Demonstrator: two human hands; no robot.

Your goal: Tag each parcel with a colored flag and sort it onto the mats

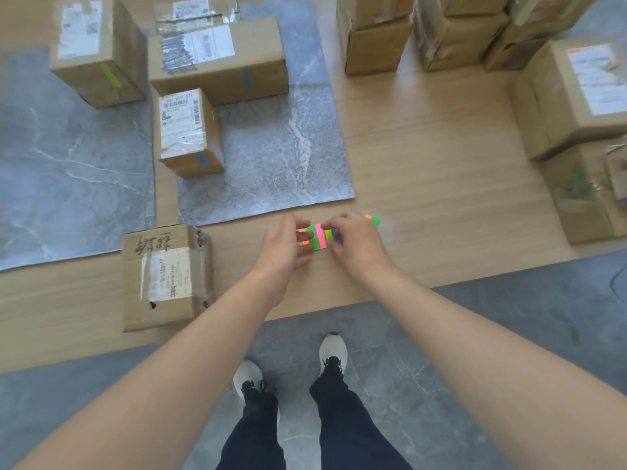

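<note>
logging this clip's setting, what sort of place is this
Likely an indoor parcel-sorting area: taped, labelled cardboard parcels, grey mats holding flagged ones, and a pad of coloured flags held by the left hand and right hand.

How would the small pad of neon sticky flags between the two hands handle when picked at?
Probably very light: the pad of neon sticky flags is held by just the fingertips of the left hand and right hand. Likely floppy, as the strips look thin. Being flat, it should not roll.
</note>
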